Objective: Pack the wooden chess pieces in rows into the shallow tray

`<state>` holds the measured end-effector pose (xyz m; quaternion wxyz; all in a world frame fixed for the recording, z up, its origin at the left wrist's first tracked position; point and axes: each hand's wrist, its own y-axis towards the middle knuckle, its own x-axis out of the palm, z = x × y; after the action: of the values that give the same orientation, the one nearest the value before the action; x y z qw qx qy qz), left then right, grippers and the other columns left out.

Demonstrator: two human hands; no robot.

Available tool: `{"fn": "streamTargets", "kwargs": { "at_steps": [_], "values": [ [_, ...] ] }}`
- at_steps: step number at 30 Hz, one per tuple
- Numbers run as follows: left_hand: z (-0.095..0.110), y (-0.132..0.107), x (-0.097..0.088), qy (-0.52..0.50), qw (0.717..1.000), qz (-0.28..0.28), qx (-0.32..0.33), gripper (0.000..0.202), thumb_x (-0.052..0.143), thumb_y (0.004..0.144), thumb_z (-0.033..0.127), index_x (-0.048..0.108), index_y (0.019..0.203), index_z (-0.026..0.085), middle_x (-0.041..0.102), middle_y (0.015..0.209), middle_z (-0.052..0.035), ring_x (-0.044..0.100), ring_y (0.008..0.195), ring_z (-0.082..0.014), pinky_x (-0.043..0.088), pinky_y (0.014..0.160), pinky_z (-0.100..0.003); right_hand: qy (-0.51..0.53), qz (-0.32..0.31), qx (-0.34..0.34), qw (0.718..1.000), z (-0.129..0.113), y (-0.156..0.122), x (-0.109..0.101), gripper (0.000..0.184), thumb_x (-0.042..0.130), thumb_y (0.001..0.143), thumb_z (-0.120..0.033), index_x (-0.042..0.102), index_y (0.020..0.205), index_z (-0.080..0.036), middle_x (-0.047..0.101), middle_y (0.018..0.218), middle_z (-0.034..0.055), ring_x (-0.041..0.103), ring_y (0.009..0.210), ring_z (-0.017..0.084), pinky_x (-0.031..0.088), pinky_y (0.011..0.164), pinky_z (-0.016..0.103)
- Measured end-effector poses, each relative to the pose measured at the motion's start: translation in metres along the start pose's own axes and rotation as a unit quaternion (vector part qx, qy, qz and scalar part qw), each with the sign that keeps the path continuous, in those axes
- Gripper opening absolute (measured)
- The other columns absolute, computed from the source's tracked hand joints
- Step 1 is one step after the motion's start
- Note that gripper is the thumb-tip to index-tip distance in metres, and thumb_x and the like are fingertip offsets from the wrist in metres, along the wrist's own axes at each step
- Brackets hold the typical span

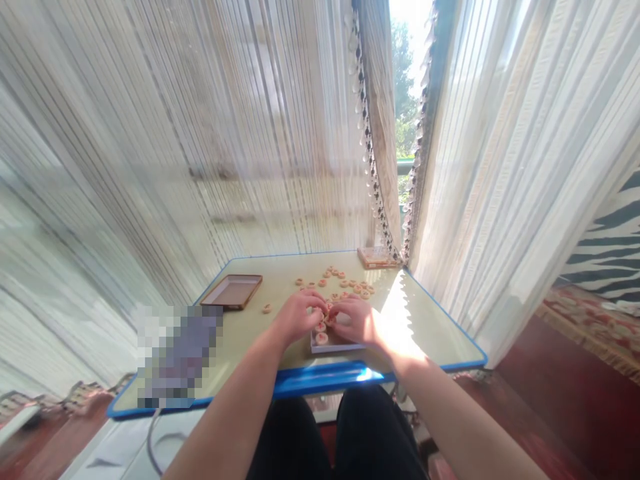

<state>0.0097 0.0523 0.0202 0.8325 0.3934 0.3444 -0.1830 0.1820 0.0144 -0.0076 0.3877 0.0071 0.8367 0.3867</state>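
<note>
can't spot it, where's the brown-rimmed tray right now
In the head view, the brown-rimmed tray lies at the left of the table, left of the lone round piece.

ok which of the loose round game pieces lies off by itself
The game piece between the brown-rimmed tray and the left hand: it lies alone, while the other loose pieces are scattered farther right.
</note>
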Motion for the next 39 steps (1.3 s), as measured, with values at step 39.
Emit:
{"fn": "streamTargets", "kwargs": {
  "at_steps": [39],
  "values": [
    [-0.003, 0.001, 0.001, 0.01, 0.999, 0.0, -0.046, 0.025, 0.047, 0.066, 0.009, 0.069, 0.069, 0.02, 0.066, 0.085, -0.0027, 0.057, 0.089, -0.0183, 0.044, 0.087, -0.033, 0.03, 0.002, 0.064, 0.997, 0.002, -0.001, -0.009, 0.014, 0.055, 0.076, -0.022, 0.068, 0.081, -0.02, 0.066, 0.083, 0.0029, 0.056, 0.083, 0.016, 0.043, 0.079, 0.029]
  ]
}}
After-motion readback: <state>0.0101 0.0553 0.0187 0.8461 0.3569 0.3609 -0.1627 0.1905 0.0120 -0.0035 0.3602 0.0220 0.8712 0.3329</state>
